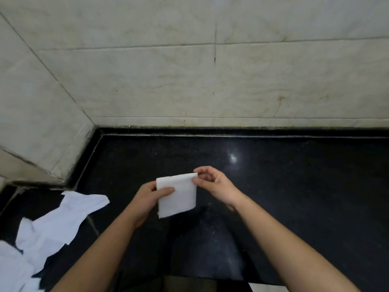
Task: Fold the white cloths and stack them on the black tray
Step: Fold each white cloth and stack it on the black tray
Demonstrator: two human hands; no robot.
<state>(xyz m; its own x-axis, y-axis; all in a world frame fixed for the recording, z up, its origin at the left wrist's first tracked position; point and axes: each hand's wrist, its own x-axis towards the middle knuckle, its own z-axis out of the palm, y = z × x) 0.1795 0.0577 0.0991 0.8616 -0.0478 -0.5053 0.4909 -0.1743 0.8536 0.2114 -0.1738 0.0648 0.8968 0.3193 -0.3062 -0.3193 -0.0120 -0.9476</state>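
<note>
A small folded white cloth (179, 197) hangs in the air above the black counter, held between both hands. My left hand (147, 197) pinches its upper left edge, thumb lying across the front. My right hand (212, 184) pinches the upper right corner between thumb and fingertips. Several loose, unfolded white cloths (54, 226) lie spread on the counter at the lower left. No black tray can be told apart from the dark counter.
The glossy black stone counter (294, 186) runs to a pale tiled wall (189, 70) at the back and a tiled corner on the left. The counter's front edge crosses the bottom of the view, with a white scrap (263, 288) below it.
</note>
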